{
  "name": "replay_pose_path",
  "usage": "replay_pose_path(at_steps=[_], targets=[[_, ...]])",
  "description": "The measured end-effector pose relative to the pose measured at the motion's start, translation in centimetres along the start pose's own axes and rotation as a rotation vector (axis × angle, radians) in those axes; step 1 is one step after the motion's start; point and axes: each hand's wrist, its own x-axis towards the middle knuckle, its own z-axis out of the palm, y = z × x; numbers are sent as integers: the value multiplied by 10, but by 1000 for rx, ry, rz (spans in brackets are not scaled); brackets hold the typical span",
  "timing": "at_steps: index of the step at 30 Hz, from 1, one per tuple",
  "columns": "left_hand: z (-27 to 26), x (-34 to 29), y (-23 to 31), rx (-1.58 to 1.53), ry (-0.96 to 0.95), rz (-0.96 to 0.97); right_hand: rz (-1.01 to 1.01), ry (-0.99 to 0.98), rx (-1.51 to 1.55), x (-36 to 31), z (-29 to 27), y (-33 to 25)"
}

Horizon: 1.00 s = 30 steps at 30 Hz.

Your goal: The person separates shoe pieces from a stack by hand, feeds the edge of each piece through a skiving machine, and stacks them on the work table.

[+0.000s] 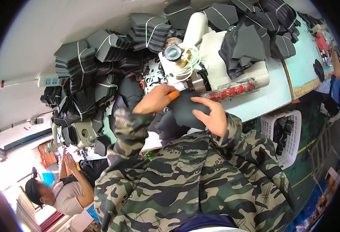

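A thin, dark sheet piece (186, 110) with a rounded outline lies between my two hands, its far edge against the front of a white bench machine (174, 65). My right hand (213, 116) grips the piece's right side, thumb and forefinger on its top face. At the upper left edge of the piece is my left hand (157, 99), fingers curled together, with an orange cover (173, 95) on one fingertip. The undersides of both grips are hidden. More dark pieces (168, 125) lie loosely below, beside my left wrist.
Tied stacks of dark pieces (75, 62) line the table's back and left. A pale roll (243, 87) with red marks lies right of the machine, near a loose pile (245, 48). A white plastic basket (268, 131) stands lower right. Another person (67, 193) sits at lower left.
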Motion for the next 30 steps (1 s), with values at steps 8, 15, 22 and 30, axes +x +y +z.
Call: replay_pose_path(at_steps=[8, 15, 22, 30], targets=[[27, 7, 24, 198, 155, -36, -428, -218, -1071, 34, -59, -68], [66, -50, 22, -918, -136, -111, -84, -157, -91, -25, -42, -12], [11, -16, -4, 6, 41, 20, 47, -317, 148, -9, 9, 7], [7, 11, 47, 156, 36, 85, -2, 181, 350, -22, -22, 15]])
